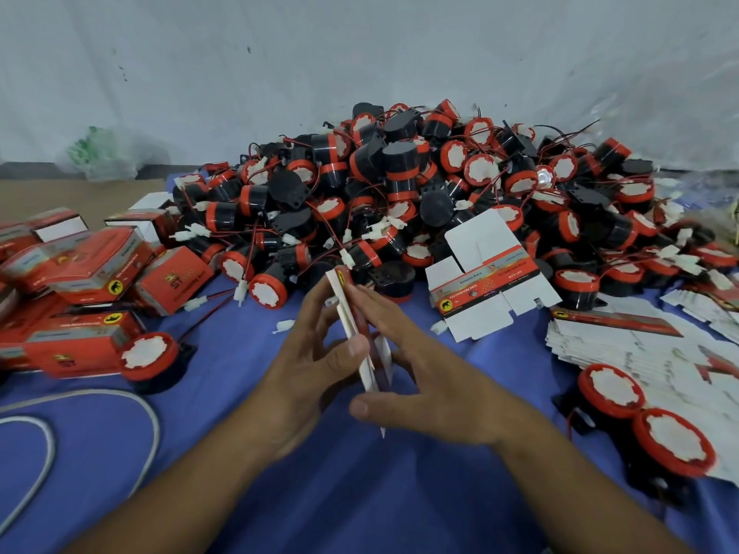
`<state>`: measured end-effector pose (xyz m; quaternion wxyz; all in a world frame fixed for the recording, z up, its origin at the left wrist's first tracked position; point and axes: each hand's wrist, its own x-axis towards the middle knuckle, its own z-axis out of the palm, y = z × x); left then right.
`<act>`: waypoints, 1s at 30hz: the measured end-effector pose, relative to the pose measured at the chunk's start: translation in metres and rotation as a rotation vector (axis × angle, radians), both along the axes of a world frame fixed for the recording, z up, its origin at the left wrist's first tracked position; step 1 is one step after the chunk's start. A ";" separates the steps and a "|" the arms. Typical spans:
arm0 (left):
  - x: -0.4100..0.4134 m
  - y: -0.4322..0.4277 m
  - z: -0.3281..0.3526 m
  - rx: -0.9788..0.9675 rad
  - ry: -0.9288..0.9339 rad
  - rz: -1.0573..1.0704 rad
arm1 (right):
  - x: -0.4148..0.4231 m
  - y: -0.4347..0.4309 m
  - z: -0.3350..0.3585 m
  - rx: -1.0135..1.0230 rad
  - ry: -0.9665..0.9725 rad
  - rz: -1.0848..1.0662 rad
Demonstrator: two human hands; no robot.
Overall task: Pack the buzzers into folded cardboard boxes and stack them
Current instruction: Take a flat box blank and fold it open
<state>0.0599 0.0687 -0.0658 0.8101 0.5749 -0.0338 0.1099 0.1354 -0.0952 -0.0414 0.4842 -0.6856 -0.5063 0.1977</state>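
Even, soft light; edges bend outward and blur slightly.

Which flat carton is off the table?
The edge-on flat carton held between left hand and right hand; the unfolded blank leans on the buzzer pile, other blanks lie stacked at right.

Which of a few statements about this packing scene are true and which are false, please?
1. The left hand and right hand hold a flat carton between them. True.
2. The buzzer pile lies beyond the hands. True.
3. The folded boxes sit on the right. False: they sit on the left.
4. The cloth is green. False: it is blue.
5. An unfolded blank rests against the pile. True.
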 end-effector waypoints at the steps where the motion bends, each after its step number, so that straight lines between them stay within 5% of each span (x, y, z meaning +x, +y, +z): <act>1: 0.000 -0.002 0.001 -0.009 0.009 0.037 | 0.000 -0.001 0.000 0.002 0.019 0.008; 4: 0.001 -0.003 0.002 -0.032 0.027 0.168 | -0.001 -0.001 0.000 0.016 0.030 -0.001; 10: -0.003 -0.005 -0.004 0.544 -0.048 0.339 | -0.003 0.008 -0.002 0.082 -0.030 -0.092; 16: -0.005 -0.006 -0.003 0.593 -0.147 0.552 | 0.001 0.009 -0.004 0.132 -0.074 -0.140; 20: -0.003 -0.005 -0.008 0.848 -0.102 0.675 | 0.005 0.012 -0.009 0.129 -0.256 -0.237; 30: -0.005 0.001 -0.007 0.693 -0.073 0.697 | 0.000 0.015 -0.013 0.230 -0.343 -0.180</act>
